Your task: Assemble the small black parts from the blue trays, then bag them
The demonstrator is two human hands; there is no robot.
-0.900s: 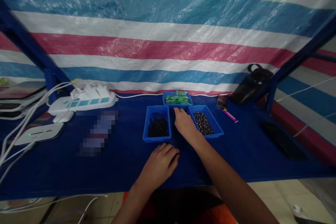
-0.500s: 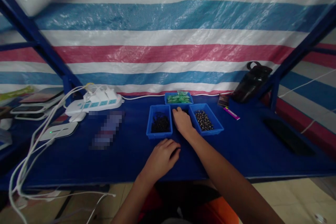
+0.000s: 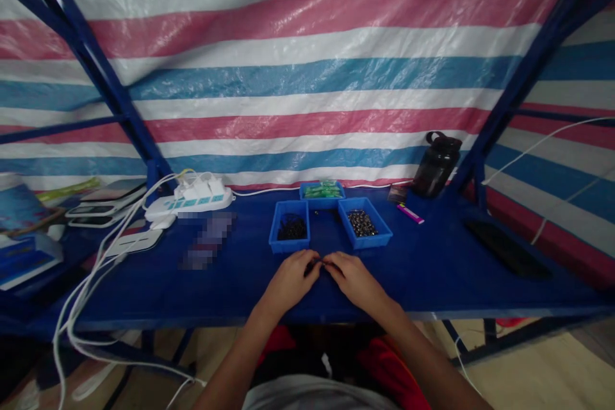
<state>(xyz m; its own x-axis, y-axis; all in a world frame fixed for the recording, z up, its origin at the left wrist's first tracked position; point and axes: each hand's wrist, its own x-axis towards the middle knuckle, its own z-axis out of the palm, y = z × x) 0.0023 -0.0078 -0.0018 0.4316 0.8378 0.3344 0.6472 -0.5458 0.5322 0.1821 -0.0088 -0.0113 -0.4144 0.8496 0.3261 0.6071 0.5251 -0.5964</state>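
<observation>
Over the front of the blue table, my left hand [image 3: 293, 278] and my right hand [image 3: 353, 277] meet fingertip to fingertip. Both are closed in a pinch around something small and dark, too small to name. Just beyond my left hand stands a blue bin [image 3: 290, 245] of thin black pieces. Beyond my right hand is another blue bin [image 3: 372, 241], which holds many small shiny metal parts. Behind these two, a third blue bin [image 3: 323, 202] contains green packets [image 3: 323, 189]. A tiny dark piece [image 3: 316, 212] lies between the bins.
On the left are a white power strip [image 3: 192, 204], white cables [image 3: 91, 282], a flat white device [image 3: 134, 242] and a blurred-out item [image 3: 209, 240]. A dark bottle [image 3: 436, 165], a purple packet [image 3: 410, 214] and a flat black object [image 3: 507, 248] lie to the right. Striped sheeting [image 3: 312, 90] hangs behind.
My right hand has come back from between the bins to meet my left hand. The fingers of both now touch or nearly touch. The camera view has shifted.
</observation>
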